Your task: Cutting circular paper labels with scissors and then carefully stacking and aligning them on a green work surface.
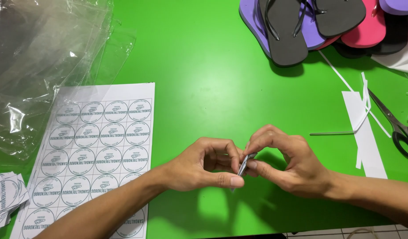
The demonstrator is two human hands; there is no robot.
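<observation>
Round sticker (pixel 243 166), seen edge-on, is pinched between both hands near the table's (pixel 204 66) front edge. The left hand (pixel 199 166) grips it between thumb and forefinger; the right hand (pixel 288 161) nips its upper rim with its fingertips. A light grip at the rim should avoid creasing. Its long axis runs steeply, upper end tilted right. The sticker sheet (pixel 97 146) lies at the left edge.
</observation>
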